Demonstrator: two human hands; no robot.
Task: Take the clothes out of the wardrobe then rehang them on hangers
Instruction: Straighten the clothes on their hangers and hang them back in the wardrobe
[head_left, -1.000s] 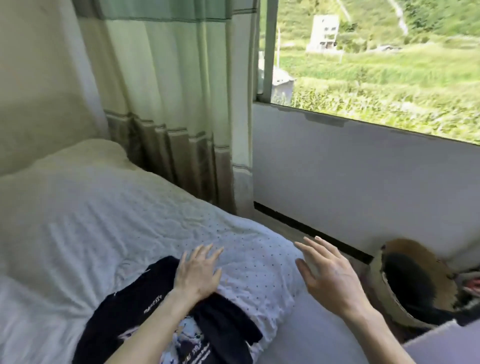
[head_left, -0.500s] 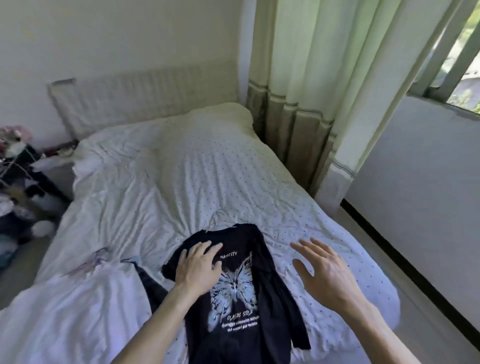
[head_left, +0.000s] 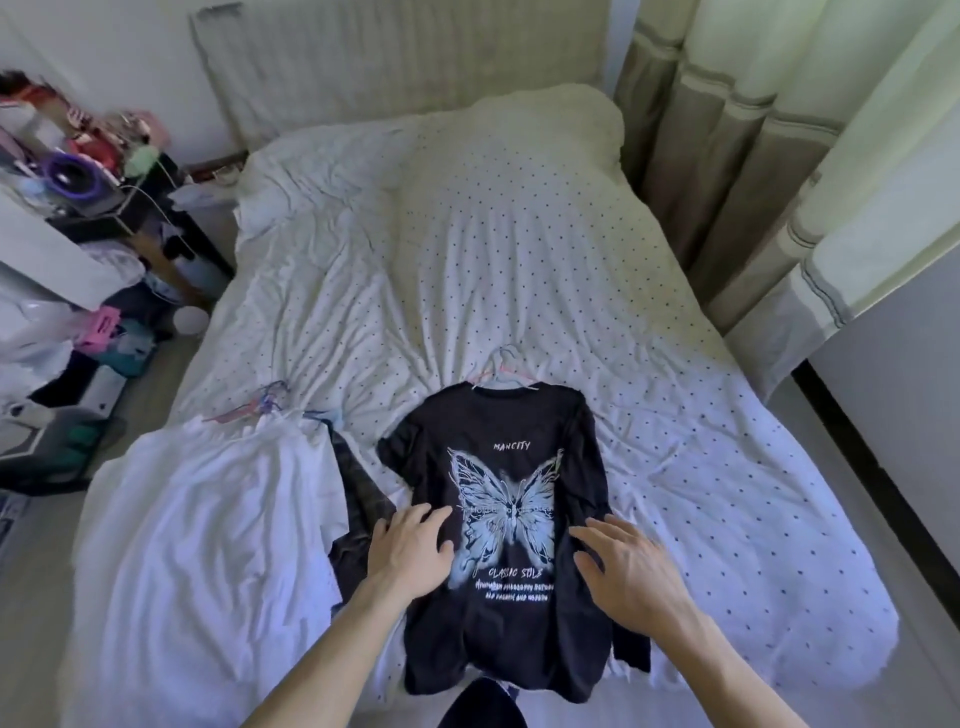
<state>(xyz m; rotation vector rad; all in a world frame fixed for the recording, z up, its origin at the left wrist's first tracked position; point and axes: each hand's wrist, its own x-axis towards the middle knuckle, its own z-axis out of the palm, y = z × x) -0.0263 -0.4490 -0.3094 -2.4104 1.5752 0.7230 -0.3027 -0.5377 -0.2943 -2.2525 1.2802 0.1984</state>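
A black T-shirt (head_left: 498, 431) with a pale blue butterfly print lies flat on the bed, print side up. A thin pink and white hanger (head_left: 500, 375) sticks out of its collar. My left hand (head_left: 410, 551) rests flat on the shirt's left side, fingers spread. My right hand (head_left: 631, 569) lies flat on the shirt's right side, fingers straight. Left of the shirt lies a white garment (head_left: 218, 519) with several coloured hangers (head_left: 260, 405) at its top. A dark plaid garment (head_left: 358, 488) shows between the two.
The bed (head_left: 519, 249) has a white dotted sheet. A cluttered bedside stand (head_left: 98, 171) and piles of stuff (head_left: 78, 364) fill the floor at left. Curtains (head_left: 769, 130) hang at right, with a grey wall (head_left: 893, 395) beyond.
My view has swung left from the window to the bed and down over the shirt. Both hands have come down flat on the black T-shirt; the right hand earlier hovered beside it.
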